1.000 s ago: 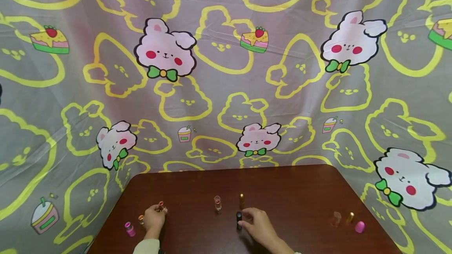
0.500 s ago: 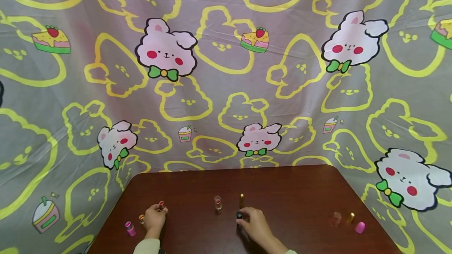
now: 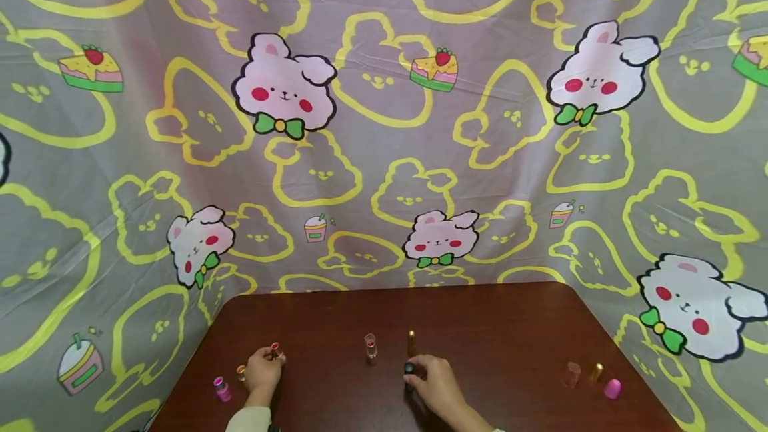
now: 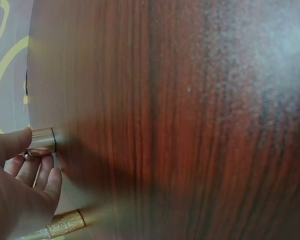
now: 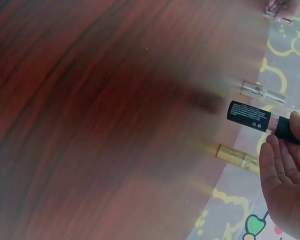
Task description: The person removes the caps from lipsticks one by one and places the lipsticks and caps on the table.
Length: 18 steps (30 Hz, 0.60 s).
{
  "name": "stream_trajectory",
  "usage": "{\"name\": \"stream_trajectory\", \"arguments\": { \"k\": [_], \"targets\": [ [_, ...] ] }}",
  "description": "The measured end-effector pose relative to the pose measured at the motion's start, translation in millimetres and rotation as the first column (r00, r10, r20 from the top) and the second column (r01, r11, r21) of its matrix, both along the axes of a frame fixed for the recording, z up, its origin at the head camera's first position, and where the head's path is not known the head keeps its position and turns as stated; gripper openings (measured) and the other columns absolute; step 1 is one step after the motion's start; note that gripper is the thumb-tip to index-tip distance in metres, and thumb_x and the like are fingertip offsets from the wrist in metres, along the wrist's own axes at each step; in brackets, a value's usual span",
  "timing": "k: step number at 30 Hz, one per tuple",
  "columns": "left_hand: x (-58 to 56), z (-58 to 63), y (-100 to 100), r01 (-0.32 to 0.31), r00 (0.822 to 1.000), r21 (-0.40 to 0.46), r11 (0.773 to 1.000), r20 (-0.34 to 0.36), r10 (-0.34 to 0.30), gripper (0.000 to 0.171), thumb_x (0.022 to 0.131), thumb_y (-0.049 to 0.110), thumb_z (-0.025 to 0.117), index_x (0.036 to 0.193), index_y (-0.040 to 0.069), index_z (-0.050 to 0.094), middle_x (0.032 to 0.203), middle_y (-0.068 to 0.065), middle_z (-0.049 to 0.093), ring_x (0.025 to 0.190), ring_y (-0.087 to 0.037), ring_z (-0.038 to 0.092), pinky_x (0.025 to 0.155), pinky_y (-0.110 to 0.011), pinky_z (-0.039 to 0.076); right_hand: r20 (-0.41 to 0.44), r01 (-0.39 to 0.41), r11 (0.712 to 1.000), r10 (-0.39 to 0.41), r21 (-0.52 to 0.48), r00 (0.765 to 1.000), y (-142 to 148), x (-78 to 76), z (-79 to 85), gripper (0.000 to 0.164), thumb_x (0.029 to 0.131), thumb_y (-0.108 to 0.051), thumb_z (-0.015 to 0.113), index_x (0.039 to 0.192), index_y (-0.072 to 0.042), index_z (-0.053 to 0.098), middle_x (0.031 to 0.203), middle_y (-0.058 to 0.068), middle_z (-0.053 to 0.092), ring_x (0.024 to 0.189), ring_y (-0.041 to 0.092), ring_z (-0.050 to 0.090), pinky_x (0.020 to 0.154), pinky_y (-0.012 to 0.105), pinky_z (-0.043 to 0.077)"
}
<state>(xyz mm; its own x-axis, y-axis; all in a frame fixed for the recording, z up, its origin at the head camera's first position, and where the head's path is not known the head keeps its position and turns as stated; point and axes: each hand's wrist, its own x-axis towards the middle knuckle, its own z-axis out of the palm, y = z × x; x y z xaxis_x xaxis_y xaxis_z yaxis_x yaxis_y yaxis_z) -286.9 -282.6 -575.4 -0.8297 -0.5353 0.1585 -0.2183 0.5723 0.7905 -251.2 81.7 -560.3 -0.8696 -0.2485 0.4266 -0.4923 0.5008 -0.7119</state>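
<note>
My left hand (image 3: 263,369) holds an uncapped lipstick (image 3: 277,350) with a red tip, standing on the table; in the left wrist view its shiny metallic base (image 4: 42,140) shows beside the thumb. Just left of that hand is an orange-tipped gold lipstick (image 3: 241,373), and farther left a magenta lipstick (image 3: 223,390). Near the middle, my right hand (image 3: 437,379) pinches the black upper part of a black lipstick (image 5: 248,116). A pinkish band shows between its two black parts. Behind it stands a gold lipstick (image 3: 411,343), with a clear-cased red lipstick (image 3: 371,347) to the left.
On the table's right side sit a clear cap (image 3: 572,374), a gold cap (image 3: 597,372) and a pink cap (image 3: 613,389). The brown table (image 3: 480,319) is bordered by a grey patterned curtain (image 3: 384,152) at the back and sides.
The right hand's fingers have drawn in around the black lipstick's upper part, which has shifted slightly. The left hand and its lipstick have stayed put.
</note>
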Motion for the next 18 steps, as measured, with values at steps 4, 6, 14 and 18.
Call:
{"name": "stream_trajectory", "arguments": {
  "k": [4, 6, 14, 18],
  "targets": [
    [0.7, -0.3, -1, 0.008, 1.0, -0.006, 1.0, -0.004, -0.008, 0.031, 0.076, 0.005, 0.072, 0.099, -0.013, 0.063, 0.087, -0.026, 0.067, 0.086, -0.046, 0.059, 0.072, -0.051, 0.04, -0.003, 0.003, 1.0, -0.003, -0.006, 1.0, 3, 1.6, 2.6, 0.018, 0.078, -0.006, 0.08, 0.093, -0.005, 0.071, 0.083, -0.002, 0.068, 0.071, 0.005, 0.061, 0.061, 0.023, 0.053],
    [1.4, -1.1, -1, 0.013, 1.0, -0.008, 1.0, -0.017, -0.013, 0.031, 0.075, 0.004, 0.072, 0.099, -0.012, 0.063, 0.087, -0.026, 0.067, 0.086, -0.046, 0.06, 0.072, -0.051, 0.041, -0.007, 0.004, 1.0, -0.004, -0.014, 1.0, 4, 2.8, 4.9, 0.018, 0.077, -0.006, 0.08, 0.093, -0.005, 0.071, 0.084, -0.002, 0.069, 0.073, 0.006, 0.063, 0.062, 0.023, 0.053],
    [4.1, -1.6, -3, 0.056, 0.997, 0.018, 0.998, -0.046, -0.056, 0.034, 0.074, -0.001, 0.072, 0.104, -0.014, 0.062, 0.095, -0.027, 0.068, 0.093, -0.048, 0.061, 0.079, -0.054, 0.042, -0.022, -0.002, 0.998, 0.0, -0.068, 1.0, 11, 9.6, 16.6, 0.018, 0.078, -0.005, 0.079, 0.094, -0.003, 0.071, 0.085, 0.001, 0.07, 0.074, 0.01, 0.065, 0.064, 0.025, 0.055],
    [5.4, -0.9, -2, 0.059, 0.997, 0.036, 0.998, -0.048, -0.057, 0.038, 0.075, -0.001, 0.073, 0.108, -0.016, 0.06, 0.098, -0.028, 0.068, 0.095, -0.048, 0.061, 0.081, -0.056, 0.043, -0.011, 0.01, 0.997, -0.011, -0.071, 1.0, 15, 10.8, 21.4, 0.018, 0.079, -0.004, 0.079, 0.095, -0.002, 0.07, 0.087, 0.001, 0.07, 0.076, 0.009, 0.066, 0.064, 0.023, 0.055]
  ]
}}
